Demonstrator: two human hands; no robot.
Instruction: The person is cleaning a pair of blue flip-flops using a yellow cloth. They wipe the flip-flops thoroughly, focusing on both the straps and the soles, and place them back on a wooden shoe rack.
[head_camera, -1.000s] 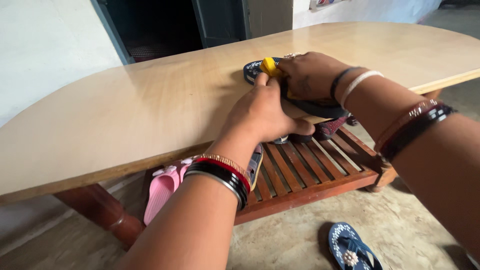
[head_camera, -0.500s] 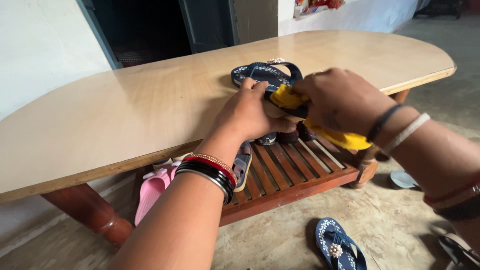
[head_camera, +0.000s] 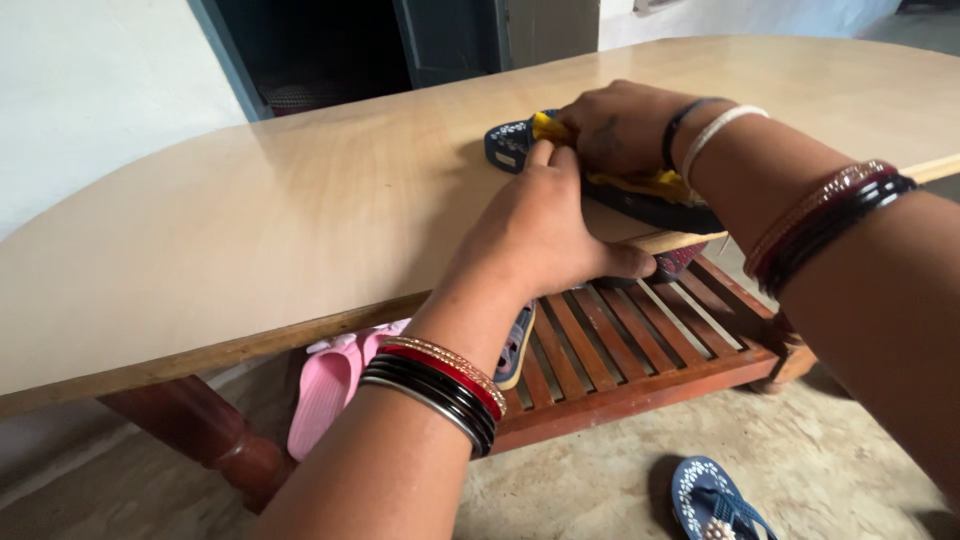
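A dark blue patterned sandal (head_camera: 512, 140) lies on the light wooden table (head_camera: 250, 230), near its front edge. My left hand (head_camera: 545, 225) presses down on the near part of the sandal and holds it in place. My right hand (head_camera: 615, 125) is closed on a yellow cloth (head_camera: 655, 185) and rests on top of the sandal, with the cloth bunched under the palm. Most of the sandal is hidden beneath both hands.
Under the table a slatted wooden shoe rack (head_camera: 620, 350) holds a pink sandal (head_camera: 325, 385) and other footwear. A second blue sandal (head_camera: 715, 500) lies on the concrete floor at the bottom right. A dark doorway (head_camera: 320, 45) opens behind the table.
My right hand with the yellow cloth has moved from the near end of the sandal back up over its far end. My left hand stays on the sandal.
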